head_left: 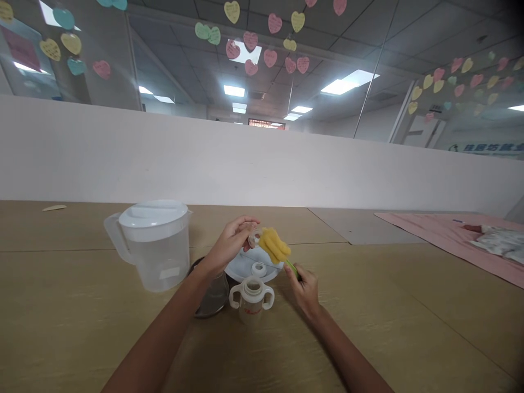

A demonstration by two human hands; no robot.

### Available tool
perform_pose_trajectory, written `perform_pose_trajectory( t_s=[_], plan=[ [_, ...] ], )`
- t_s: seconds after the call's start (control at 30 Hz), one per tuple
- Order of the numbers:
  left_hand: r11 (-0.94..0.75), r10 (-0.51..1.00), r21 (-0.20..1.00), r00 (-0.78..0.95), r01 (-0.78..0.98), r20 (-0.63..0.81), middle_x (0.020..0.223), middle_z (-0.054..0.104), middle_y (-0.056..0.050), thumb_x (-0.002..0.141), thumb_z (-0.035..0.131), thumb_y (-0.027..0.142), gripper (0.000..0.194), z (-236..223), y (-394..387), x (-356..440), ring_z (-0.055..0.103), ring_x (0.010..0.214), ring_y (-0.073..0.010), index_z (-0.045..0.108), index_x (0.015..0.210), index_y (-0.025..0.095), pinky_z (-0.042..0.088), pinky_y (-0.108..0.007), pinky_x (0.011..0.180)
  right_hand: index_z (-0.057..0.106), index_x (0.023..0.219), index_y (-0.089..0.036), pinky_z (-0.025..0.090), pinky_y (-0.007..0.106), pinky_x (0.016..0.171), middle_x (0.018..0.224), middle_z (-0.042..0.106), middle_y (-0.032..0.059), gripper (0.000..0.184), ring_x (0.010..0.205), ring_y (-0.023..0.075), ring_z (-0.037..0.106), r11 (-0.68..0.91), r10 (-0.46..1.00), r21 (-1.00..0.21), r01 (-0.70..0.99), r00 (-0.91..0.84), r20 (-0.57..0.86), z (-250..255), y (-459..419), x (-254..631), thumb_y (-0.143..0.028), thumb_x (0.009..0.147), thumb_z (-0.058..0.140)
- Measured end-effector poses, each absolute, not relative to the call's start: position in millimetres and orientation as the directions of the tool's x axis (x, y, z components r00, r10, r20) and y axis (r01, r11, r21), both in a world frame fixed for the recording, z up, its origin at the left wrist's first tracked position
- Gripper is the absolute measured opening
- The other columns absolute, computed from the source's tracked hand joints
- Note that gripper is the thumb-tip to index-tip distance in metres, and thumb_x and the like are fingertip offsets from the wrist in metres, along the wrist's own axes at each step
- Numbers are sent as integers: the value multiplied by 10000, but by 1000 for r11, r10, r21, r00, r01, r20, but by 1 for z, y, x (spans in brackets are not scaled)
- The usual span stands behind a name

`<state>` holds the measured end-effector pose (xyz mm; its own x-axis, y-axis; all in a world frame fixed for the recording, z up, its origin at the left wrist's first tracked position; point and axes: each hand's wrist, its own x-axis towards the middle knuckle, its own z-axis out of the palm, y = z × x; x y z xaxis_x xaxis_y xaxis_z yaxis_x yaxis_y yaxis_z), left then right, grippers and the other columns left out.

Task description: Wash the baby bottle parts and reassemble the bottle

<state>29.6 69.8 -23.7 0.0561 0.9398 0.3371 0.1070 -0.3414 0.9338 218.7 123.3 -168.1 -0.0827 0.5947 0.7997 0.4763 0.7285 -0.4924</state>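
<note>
My left hand (231,240) is closed in a pinch on a small clear ring-shaped bottle part (254,238), held above the table. My right hand (303,286) grips the green handle of a yellow sponge brush (275,245), whose sponge head touches that part. Below the hands stands an open baby bottle (251,299) with two side handles. Behind it lies a white plate (241,270) with a small white cap (258,268) on it.
A clear plastic pitcher (153,244) with a white lid stands to the left. A dark round bowl (213,297) sits under my left wrist. A pink cloth (450,236) with a patterned bundle lies at the right. A white partition (262,158) backs the wooden table (82,316).
</note>
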Motion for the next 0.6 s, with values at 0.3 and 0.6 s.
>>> perform_pose_trajectory(
  t_s=[0.3,0.6],
  plan=[
    [-405,891,835,-45,373,452,830,502,0,662,641,305,416,-25,74,21,554,701,-99,491,1031,184,491,-235,663,277,532,-191,246,182,448,501,220,-69,398,458,56,269,652,663,-597,467,29,748,-167,126,219,-406,832,427],
    [-463,885,858,174,223,433,863,594,-14,663,653,233,462,-23,68,17,589,871,-153,447,1076,206,452,-346,877,318,519,-177,232,188,450,476,243,-73,416,440,50,256,649,604,-482,588,-12,797,-169,128,222,-415,841,429]
  ],
)
